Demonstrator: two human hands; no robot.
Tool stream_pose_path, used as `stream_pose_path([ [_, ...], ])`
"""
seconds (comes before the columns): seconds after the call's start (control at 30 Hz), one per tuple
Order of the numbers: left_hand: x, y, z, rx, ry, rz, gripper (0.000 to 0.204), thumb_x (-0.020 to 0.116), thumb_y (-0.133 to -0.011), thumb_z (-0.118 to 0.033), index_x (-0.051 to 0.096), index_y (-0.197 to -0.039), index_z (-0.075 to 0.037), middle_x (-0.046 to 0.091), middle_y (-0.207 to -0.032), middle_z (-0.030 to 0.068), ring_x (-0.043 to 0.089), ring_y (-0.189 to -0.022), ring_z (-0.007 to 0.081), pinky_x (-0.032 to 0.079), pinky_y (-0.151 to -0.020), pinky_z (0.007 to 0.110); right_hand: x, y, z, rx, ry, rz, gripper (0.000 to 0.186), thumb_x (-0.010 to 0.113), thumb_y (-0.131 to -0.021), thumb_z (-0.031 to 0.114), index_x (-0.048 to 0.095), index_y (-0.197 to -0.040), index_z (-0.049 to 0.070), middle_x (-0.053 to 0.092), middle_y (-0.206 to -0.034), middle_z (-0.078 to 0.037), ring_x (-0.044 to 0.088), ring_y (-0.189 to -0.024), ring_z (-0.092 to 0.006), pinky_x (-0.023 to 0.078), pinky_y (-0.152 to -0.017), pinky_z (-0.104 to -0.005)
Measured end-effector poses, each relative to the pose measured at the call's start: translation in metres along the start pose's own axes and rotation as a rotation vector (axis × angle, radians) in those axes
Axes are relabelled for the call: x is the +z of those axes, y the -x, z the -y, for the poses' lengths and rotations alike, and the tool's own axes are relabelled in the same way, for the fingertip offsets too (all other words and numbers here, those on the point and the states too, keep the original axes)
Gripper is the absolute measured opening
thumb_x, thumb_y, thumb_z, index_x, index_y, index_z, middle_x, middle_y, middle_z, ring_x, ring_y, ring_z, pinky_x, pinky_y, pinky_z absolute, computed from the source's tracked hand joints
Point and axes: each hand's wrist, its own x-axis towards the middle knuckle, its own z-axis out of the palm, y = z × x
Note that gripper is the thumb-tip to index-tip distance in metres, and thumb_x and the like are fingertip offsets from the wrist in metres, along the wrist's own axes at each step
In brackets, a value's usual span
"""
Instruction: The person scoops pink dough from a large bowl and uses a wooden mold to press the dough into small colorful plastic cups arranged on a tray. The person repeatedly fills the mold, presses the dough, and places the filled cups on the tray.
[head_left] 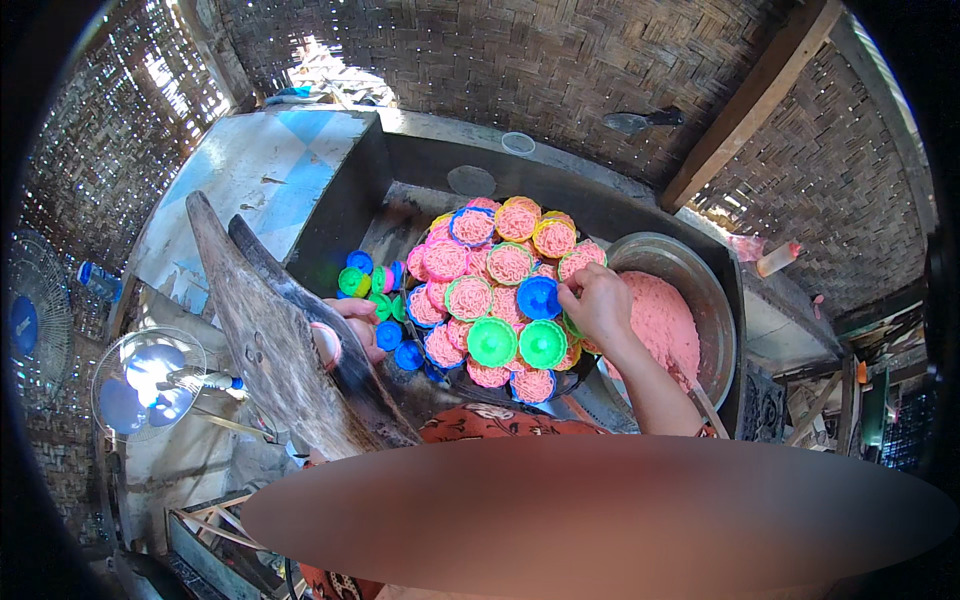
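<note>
My right hand reaches over a heap of pink lattice pieces in coloured moulds, its fingers pinched at the rim of a blue mould. Two green moulds lie bottom-up on the heap just below it. My left hand has curled fingers beside a wooden lever tool with a pale round part; what it holds is hidden. Smaller stacks of blue and green moulds lie just beyond that hand.
A metal bowl of pink dough with a stick in it sits right. A painted board is at the left, two fans further left. Woven walls surround the dark trough; a dark flat tool is on the back wall.
</note>
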Motion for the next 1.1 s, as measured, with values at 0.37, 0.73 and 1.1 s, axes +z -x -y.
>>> stream_pose_path([
  [0.37, 0.001, -0.018, 0.007, 0.015, -0.03, -0.071, 0.051, 0.061, -0.078, -0.025, 0.045, -0.119, 0.001, 0.056, -0.102, 0.0104, 0.053, -0.092, 0.0193, 0.042, -0.083, 0.034, 0.004, 0.002, -0.002, -0.019, 0.035, -0.06, 0.019, 0.064, -0.069, 0.024, 0.063, -0.065, 0.005, 0.055, -0.067, -0.009, 0.057, -0.066, -0.0254, 0.045, -0.059, -0.0375],
  [0.73, 0.081, -0.081, -0.011, 0.249, -0.8, 0.016, 0.065, 0.081, -0.051, -0.027, 0.054, -0.105, -0.003, 0.059, -0.101, 0.0107, 0.057, -0.091, 0.0185, 0.045, -0.082, 0.032, -0.058, 0.037, 0.039, -0.316, -1.176, 0.717, 0.083, 0.034, -0.079, 0.066, 0.03, -0.129, -0.001, 0.045, -0.121, -0.014, 0.043, -0.111, -0.0224, 0.035, -0.09, -0.0314],
  [1.1, 0.189, -0.176, -0.086, 0.226, 0.669, 0.978, 0.09, 0.061, -0.059, -0.008, 0.018, -0.138, -0.014, 0.028, -0.137, 0.0177, 0.031, -0.125, 0.0333, 0.028, -0.1, 0.045, -0.118, 0.065, 0.015, 0.243, -1.399, 1.105, 0.115, 0.05, -0.056, 0.079, 0.021, -0.132, -0.003, 0.046, -0.115, -0.017, 0.051, -0.099, -0.0262, 0.044, -0.08, -0.0388],
])
